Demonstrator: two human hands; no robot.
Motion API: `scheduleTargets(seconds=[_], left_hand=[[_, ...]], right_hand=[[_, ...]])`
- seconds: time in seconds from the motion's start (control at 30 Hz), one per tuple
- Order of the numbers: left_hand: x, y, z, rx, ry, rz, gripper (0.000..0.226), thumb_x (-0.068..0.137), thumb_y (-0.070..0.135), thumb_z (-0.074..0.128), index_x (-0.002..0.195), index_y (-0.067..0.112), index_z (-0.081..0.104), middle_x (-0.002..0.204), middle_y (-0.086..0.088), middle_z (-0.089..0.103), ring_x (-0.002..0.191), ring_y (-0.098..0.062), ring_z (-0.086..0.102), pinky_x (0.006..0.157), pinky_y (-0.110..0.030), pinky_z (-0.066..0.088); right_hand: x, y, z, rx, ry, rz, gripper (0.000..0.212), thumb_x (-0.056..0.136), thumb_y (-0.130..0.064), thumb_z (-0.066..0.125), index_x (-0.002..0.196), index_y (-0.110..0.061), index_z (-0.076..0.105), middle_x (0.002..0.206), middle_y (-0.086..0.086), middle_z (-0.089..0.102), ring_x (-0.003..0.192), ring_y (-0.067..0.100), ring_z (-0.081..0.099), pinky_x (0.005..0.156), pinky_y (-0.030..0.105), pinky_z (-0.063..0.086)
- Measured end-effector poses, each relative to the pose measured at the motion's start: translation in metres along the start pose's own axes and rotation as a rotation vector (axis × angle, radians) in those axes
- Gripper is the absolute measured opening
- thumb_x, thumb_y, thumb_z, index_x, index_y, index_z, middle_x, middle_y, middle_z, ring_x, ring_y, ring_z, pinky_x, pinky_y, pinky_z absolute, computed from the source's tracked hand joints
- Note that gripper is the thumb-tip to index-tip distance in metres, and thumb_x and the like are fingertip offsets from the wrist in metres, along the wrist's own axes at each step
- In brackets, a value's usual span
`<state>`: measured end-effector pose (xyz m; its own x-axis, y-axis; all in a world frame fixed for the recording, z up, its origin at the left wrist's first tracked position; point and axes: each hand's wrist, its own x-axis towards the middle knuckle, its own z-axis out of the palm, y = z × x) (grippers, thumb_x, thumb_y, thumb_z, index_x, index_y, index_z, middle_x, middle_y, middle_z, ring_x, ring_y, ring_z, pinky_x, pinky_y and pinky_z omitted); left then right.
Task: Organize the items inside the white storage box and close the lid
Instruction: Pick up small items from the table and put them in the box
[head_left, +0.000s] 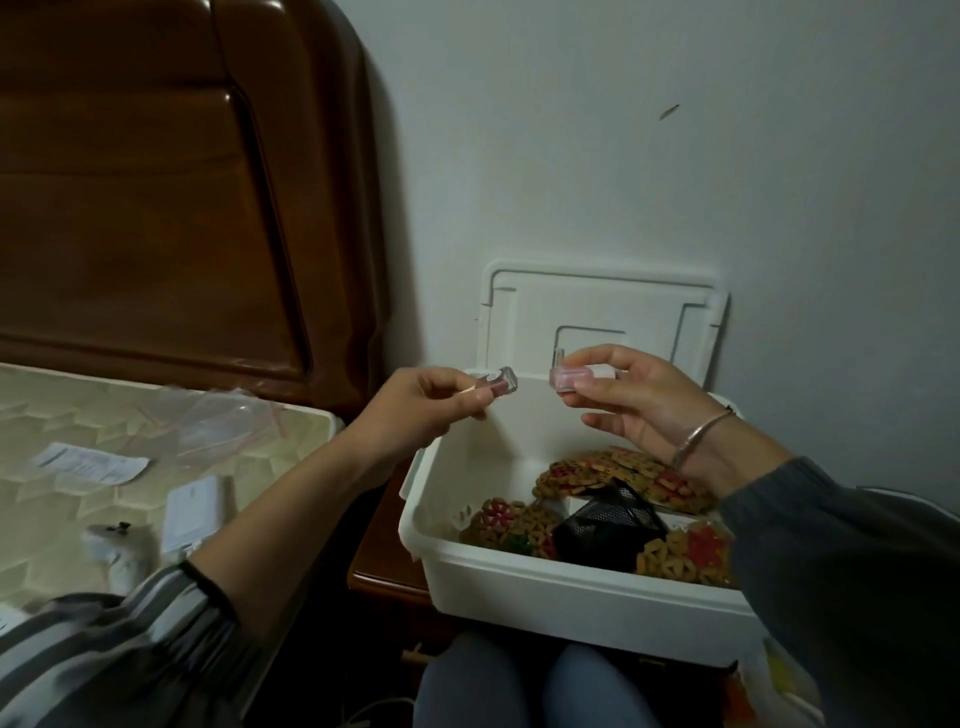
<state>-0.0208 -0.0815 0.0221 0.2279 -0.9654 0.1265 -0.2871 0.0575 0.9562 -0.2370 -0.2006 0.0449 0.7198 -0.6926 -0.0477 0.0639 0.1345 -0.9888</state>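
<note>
Pale wall (675, 156) and a wooden headboard (156, 208) close off the corner; a small clear cap (501, 380) is held in a pinching grip by the left hand (415, 410), a little pink tube (569, 376) likewise by the right hand (639, 410), the two just apart above the white storage box (519, 587); the box is set on a tabletop (379, 545) beside the bed (104, 426), its lid (597, 312) propped open; woven mats (618, 467) and a black mesh holder (608, 525) lie inside. Sorting seems under way; next, the cap likely needs aligning and pressing onto the tube before stowing.
</note>
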Motion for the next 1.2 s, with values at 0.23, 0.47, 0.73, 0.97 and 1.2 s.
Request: scheduleTargets(seconds=[0.23, 0.47, 0.73, 0.97, 1.2], left_hand=[[0.004, 0.011, 0.007, 0.725, 0.120, 0.503, 0.027, 0.074, 0.033, 0.079, 0.097, 0.018, 0.076, 0.082, 0.010, 0.069, 0.070, -0.006, 0.062, 0.061, -0.022, 0.048], [0.003, 0.018, 0.008, 0.849, -0.017, 0.650, 0.029, 0.078, 0.036, 0.076, 0.102, 0.019, 0.076, 0.084, 0.008, 0.068, 0.059, 0.006, 0.045, 0.054, -0.021, 0.039], [0.006, 0.029, 0.018, 0.816, -0.181, 0.588, 0.029, 0.078, 0.037, 0.073, 0.103, 0.021, 0.076, 0.088, 0.003, 0.070, 0.068, -0.006, 0.057, 0.060, -0.035, 0.050], [0.016, 0.023, 0.025, 0.484, -0.327, 0.237, 0.033, 0.073, 0.040, 0.076, 0.098, 0.019, 0.075, 0.072, 0.007, 0.065, 0.057, 0.001, 0.051, 0.055, -0.009, 0.037], [0.039, 0.002, 0.004, -0.620, -0.169, -0.626, 0.059, 0.092, 0.065, 0.031, 0.098, 0.009, 0.051, 0.069, -0.005, 0.049, 0.050, -0.011, 0.042, 0.042, -0.019, 0.033]], right_hand=[[-0.009, 0.002, 0.001, -0.148, -0.032, -0.031, 0.024, 0.067, -0.017, 0.076, 0.090, -0.013, 0.071, 0.093, 0.009, 0.073, 0.076, 0.014, 0.070, 0.066, 0.018, 0.056], [-0.011, 0.013, 0.004, -0.251, -0.088, 0.066, 0.040, 0.056, -0.034, 0.079, 0.087, -0.011, 0.070, 0.091, 0.016, 0.073, 0.076, 0.016, 0.070, 0.068, 0.020, 0.058], [-0.011, 0.017, 0.003, -0.241, -0.170, 0.132, 0.043, 0.055, -0.036, 0.081, 0.087, -0.009, 0.071, 0.084, 0.013, 0.075, 0.074, 0.016, 0.072, 0.062, 0.017, 0.056], [-0.008, 0.025, -0.007, -0.049, -0.300, 0.227, 0.022, 0.074, -0.026, 0.071, 0.088, -0.009, 0.073, 0.086, 0.013, 0.072, 0.072, 0.013, 0.069, 0.062, 0.017, 0.056], [-0.002, 0.041, -0.033, 0.134, -0.209, 0.319, 0.049, 0.074, -0.026, 0.075, 0.112, 0.002, 0.061, 0.083, 0.011, 0.067, 0.076, 0.014, 0.063, 0.062, 0.018, 0.057]])
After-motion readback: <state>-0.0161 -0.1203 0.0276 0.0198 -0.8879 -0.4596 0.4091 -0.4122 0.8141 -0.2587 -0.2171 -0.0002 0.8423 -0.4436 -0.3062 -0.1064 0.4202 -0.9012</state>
